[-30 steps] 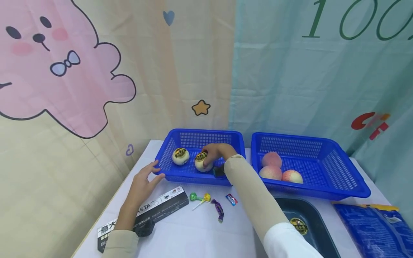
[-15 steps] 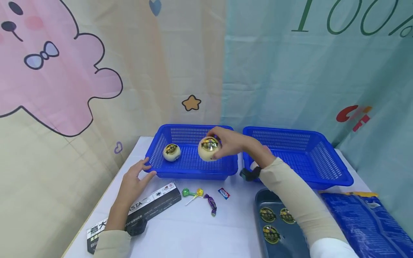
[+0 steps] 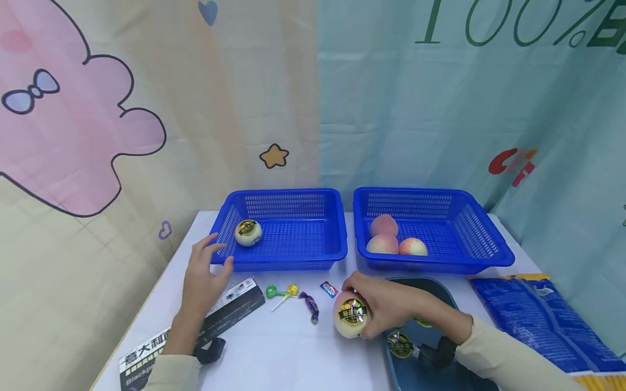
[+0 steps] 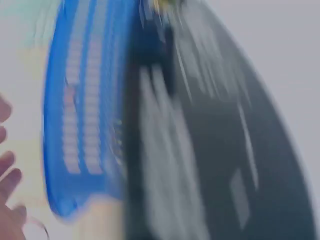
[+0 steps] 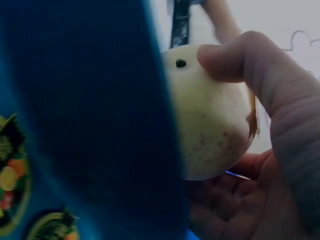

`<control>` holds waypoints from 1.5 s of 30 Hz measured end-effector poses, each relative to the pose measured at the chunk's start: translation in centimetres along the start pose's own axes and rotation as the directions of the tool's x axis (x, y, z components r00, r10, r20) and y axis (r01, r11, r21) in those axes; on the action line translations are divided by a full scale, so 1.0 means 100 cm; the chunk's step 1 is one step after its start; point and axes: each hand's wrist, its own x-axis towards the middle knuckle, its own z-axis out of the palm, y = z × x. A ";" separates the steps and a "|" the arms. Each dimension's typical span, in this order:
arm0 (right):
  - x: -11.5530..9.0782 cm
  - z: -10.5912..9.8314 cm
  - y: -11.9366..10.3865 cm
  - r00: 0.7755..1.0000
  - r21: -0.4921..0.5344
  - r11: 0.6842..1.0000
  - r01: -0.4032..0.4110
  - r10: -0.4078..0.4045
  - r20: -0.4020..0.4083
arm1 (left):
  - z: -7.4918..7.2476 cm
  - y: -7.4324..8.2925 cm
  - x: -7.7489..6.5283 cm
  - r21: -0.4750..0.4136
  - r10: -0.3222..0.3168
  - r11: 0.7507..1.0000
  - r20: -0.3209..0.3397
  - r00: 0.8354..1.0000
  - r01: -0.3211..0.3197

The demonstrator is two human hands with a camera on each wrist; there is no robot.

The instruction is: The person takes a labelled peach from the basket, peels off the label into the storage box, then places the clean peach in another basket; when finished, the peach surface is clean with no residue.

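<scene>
My right hand (image 3: 388,301) grips a pale pink peach (image 3: 349,320) with a round black-and-gold sticker, over the table at the left edge of the dark blue tray (image 3: 415,372). In the right wrist view the thumb (image 5: 225,57) presses near a small dark spot on the peach. The tray's wall hides its left part. My left hand (image 3: 204,279), fingers spread and relaxed, is beside the near left corner of the left blue basket (image 3: 279,266). It holds nothing. One stickered peach (image 3: 248,232) lies inside that basket. Round stickers (image 3: 401,345) lie in the tray.
In the right blue basket (image 3: 440,266) are three peaches (image 3: 383,244). A black pasta box (image 3: 232,309) lies under the left forearm. Lollipops (image 3: 283,293), a purple-wrapped candy (image 3: 310,308) and a small candy packet (image 3: 329,289) lie mid-table. A blue bag (image 3: 533,320) is at right.
My right hand has lifted the peach out of the left basket and brought it right and nearer, beside the tray. The left hand stays near the basket corner. The head view has turned right.
</scene>
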 end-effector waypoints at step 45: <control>0.003 0.008 0.004 0.971 0.069 0.984 -0.165 0.174 -0.165 | 0.118 0.127 -0.025 -0.314 0.204 0.943 0.810 0.550 0.113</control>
